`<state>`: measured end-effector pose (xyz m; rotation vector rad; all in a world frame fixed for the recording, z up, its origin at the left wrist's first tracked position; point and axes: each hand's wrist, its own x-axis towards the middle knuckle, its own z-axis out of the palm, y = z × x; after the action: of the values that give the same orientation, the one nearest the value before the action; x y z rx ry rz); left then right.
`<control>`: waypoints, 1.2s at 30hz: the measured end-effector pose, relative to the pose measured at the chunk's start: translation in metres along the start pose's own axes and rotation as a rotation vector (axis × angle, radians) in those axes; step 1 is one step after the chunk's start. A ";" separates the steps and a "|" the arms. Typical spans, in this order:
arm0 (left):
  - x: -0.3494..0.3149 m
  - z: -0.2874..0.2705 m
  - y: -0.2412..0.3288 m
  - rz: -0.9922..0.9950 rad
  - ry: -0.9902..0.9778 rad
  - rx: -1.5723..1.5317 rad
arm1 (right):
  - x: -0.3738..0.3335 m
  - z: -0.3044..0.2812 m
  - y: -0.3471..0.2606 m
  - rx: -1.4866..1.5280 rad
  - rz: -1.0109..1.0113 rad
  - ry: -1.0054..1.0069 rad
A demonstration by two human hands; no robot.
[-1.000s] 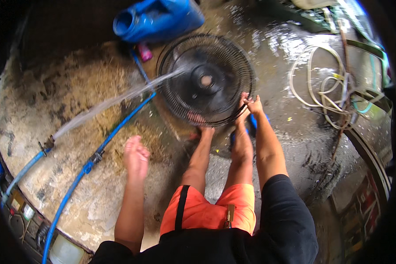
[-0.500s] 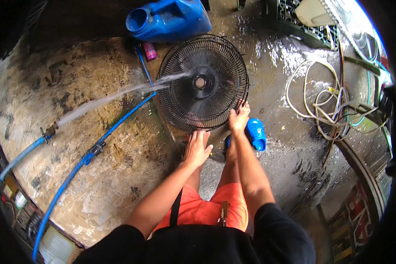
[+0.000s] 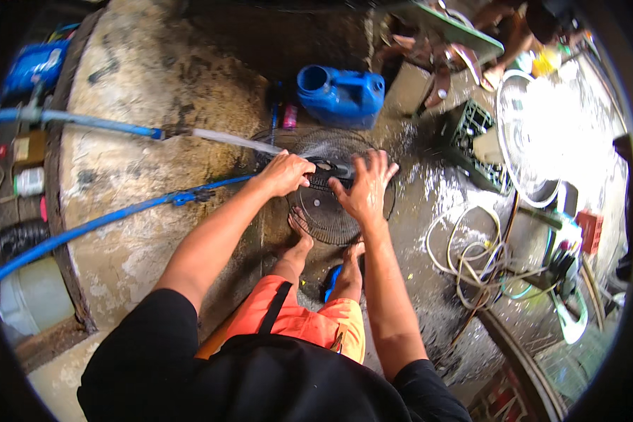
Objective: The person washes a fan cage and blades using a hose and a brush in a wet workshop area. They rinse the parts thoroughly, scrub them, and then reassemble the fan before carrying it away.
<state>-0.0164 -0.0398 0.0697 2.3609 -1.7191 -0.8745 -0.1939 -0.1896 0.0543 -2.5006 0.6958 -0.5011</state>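
A round black wire fan guard (image 3: 334, 218) is in front of my feet, with a dark hub part (image 3: 328, 170) at its middle; motion blur hides whether this is one guard or two together. My left hand (image 3: 285, 174) is closed at the left of the hub part, its fingers curled on the guard. Over the right side of the guard my right hand (image 3: 366, 188) has its fingers spread, and I cannot tell whether it touches the wires. A water jet (image 3: 235, 140) from a blue hose (image 3: 112, 126) at the left strikes the guard near my left hand.
Behind the guard lie a blue jug (image 3: 344, 98) and a pink bottle (image 3: 290, 117). A dark crate (image 3: 475, 144), a pale fan guard (image 3: 506, 119) and a coiled pale hose (image 3: 464, 260) are at the right. Another blue hose (image 3: 119, 232) crosses the left. Another person's foot (image 3: 492, 77) shows at the far right.
Both hands have moved from the guard's near edge to its middle. My right hand has let go of the rim and spread its fingers; my left has curled. The view has shifted.
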 end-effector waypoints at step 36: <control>-0.182 -0.152 -0.121 -0.506 0.824 0.069 | 0.149 0.176 -0.250 -0.115 0.102 -0.664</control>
<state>0.1252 0.1291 0.2197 2.6626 -0.8564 0.1707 0.1011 -0.0226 0.0789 -2.4885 0.5826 0.4096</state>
